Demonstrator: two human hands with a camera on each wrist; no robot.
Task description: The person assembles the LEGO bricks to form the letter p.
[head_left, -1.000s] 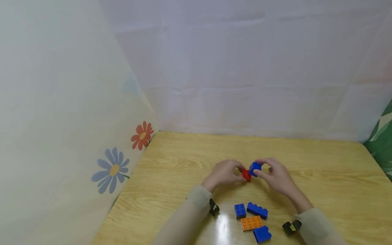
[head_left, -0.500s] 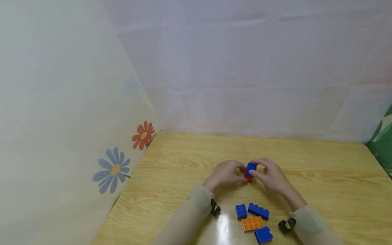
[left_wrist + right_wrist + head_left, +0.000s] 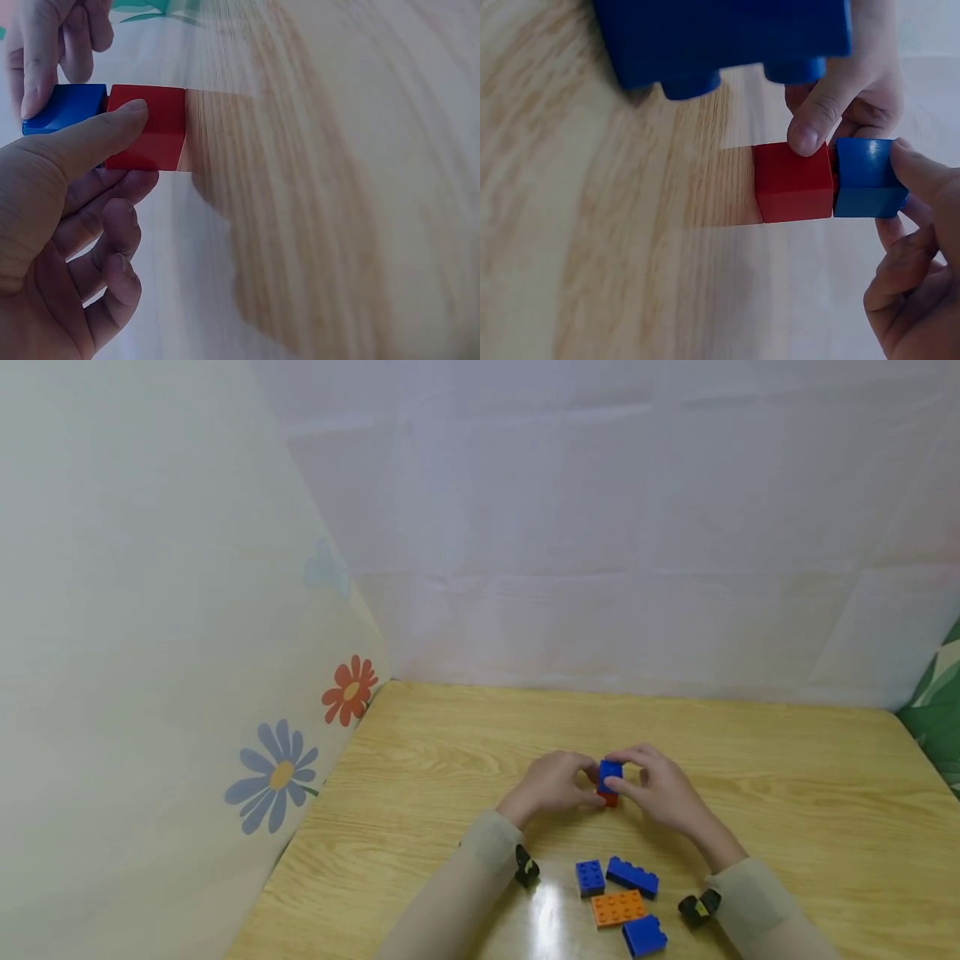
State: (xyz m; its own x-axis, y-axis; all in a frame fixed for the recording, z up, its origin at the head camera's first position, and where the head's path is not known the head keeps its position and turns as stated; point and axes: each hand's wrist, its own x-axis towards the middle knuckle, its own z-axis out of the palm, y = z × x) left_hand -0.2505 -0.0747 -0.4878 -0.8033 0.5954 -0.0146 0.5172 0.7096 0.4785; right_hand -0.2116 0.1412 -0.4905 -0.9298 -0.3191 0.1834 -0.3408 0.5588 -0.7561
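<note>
On the wooden table, my left hand (image 3: pixel 551 785) pinches a red toy building brick (image 3: pixel 793 183) between thumb and fingers. My right hand (image 3: pixel 667 789) pinches a smaller-looking blue building brick (image 3: pixel 868 177) by its sides, directly on top of the red one. Both wrist views show a narrow gap at the seam, with a bit of red stud visible there. From the head view, the blue brick covers most of the red brick, whose front edge shows below it.
Nearer the body lie a blue brick (image 3: pixel 589 877), a long blue brick (image 3: pixel 632 877), an orange brick (image 3: pixel 618 908) and another blue brick (image 3: pixel 644 936). A fabric wall (image 3: pixel 525 527) stands behind the table (image 3: pixel 420 743), and a flower-printed one (image 3: pixel 150 610) at its left.
My right hand has moved left with the blue brick, from beside the red brick to on top of it, and straightened it. My left hand keeps its grip on the red brick.
</note>
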